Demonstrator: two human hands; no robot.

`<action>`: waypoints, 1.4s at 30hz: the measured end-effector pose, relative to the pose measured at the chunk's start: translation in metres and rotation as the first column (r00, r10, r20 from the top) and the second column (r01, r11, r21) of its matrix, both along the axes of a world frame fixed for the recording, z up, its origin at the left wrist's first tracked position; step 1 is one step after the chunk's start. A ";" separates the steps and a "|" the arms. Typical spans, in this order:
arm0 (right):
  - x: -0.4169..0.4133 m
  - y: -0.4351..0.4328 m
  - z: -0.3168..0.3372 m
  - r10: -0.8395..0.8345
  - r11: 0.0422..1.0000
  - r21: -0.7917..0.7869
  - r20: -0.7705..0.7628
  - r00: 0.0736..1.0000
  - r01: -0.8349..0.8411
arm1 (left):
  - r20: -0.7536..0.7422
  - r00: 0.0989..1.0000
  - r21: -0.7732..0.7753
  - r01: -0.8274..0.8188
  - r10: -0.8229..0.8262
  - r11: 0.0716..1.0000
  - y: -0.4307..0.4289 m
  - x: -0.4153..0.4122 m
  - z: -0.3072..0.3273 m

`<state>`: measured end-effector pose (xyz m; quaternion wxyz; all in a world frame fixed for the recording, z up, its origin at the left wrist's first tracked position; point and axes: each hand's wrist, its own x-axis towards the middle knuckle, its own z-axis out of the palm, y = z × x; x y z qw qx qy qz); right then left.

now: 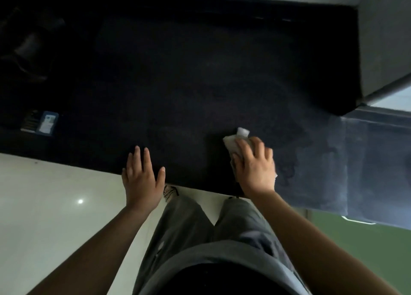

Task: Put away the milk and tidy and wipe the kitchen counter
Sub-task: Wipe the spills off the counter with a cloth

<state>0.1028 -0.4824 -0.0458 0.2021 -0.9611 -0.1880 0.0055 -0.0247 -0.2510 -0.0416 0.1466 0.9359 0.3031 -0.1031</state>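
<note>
The black kitchen counter (178, 83) fills the upper part of the head view. My right hand (254, 163) lies flat on a white folded cloth (232, 142), pressing it against the counter near the front edge. My left hand (142, 174) rests on the counter's front edge with its fingers spread and nothing in it. Faint damp streaks show on the counter to the right of the cloth. No milk is in view.
A small blue-and-white packet (47, 123) lies at the counter's left. Dark, unclear objects (29, 43) stand at the far left back. A grey wall or cabinet (387, 38) rises at the right. Pale floor tiles (55, 205) lie below the counter edge.
</note>
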 end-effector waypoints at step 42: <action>-0.115 -0.081 0.061 -0.606 0.762 0.131 -0.200 0.770 0.634 | 0.167 0.762 -0.154 0.647 -0.626 0.746 -0.026 0.033 0.053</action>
